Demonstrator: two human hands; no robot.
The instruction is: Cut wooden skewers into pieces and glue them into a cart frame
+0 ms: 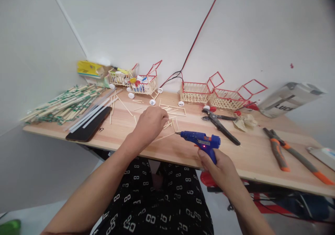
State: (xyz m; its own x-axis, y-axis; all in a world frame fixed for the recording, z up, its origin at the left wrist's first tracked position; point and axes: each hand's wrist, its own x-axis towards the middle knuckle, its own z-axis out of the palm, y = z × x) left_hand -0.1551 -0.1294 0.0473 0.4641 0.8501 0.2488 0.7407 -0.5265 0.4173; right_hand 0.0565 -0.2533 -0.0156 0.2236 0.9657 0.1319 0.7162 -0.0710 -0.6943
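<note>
A glue gun (200, 141) is being gripped by the right hand (222, 167) at six o'clock. At its ten o'clock, sticks (171, 125) are being covered by the left hand (150, 123), grasp untellable. Four carts (195, 92) are standing finished at twelve; the sticks seem barely joined.

glue gun (200, 141) right of sticks (170, 123), pliers (280, 151) farther right

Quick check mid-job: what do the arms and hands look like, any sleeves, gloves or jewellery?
The left hand and right hand are bare: no gloves, rings or watch in view. Both forearms are uncovered to the frame's edge, no sleeves showing.
</note>
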